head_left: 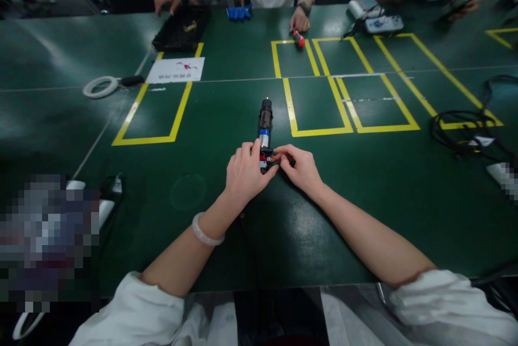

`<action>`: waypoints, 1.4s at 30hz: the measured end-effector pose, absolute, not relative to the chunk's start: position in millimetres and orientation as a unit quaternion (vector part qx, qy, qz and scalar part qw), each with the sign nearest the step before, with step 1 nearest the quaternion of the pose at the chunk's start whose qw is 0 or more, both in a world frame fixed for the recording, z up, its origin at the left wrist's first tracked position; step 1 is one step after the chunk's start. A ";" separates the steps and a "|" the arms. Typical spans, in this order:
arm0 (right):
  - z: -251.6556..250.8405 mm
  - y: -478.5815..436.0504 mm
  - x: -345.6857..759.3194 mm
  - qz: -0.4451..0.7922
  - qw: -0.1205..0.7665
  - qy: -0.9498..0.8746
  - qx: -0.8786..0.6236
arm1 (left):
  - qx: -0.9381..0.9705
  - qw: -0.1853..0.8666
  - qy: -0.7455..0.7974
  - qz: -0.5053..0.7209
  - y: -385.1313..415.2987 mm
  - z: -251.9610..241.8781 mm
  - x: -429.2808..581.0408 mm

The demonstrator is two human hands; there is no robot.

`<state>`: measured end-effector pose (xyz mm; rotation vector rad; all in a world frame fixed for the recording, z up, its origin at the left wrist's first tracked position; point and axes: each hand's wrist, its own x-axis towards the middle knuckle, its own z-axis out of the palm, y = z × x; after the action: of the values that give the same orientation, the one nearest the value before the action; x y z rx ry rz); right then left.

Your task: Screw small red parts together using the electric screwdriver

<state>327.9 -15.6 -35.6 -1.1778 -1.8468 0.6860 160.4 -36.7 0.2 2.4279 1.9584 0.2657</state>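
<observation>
An electric screwdriver [265, 119], black with a blue band and a silver section, lies on the green table with its thin bit pointing away from me. My left hand [246, 170] is closed around its near end, which hides part of it. Small red, white and orange pieces [268, 158] show at that end, between my two hands. With thumb and index finger together, my right hand [301, 169] pinches at the orange piece; the fingers cover most of what is there.
Yellow tape rectangles [322, 132] mark the table. Across it, a person's hand [300, 22] touches a red screwdriver [299, 39], the other reaching over a black tray [178, 33]. A printed sheet [175, 70], white cable coil [100, 87], blue glove [239, 12] and black cables [457, 129] lie around.
</observation>
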 end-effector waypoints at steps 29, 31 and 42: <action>-38.6 -12.2 327.6 0.372 0.385 -0.729 -0.426 | 0.641 -0.019 0.767 -0.022 -10.1 14.7 -2.9; -38.3 -12.4 327.8 0.369 0.383 -0.732 -0.425 | 0.621 -0.017 0.783 -0.026 -7.3 15.5 -22.6; -36.8 -12.0 328.2 0.360 0.376 -0.741 -0.425 | 0.572 -0.072 0.815 0.052 -8.7 14.0 -52.5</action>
<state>328.2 -12.0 -36.8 -1.0873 -1.8954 0.9220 -52.5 -8.7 14.0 1.8858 2.6855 0.1702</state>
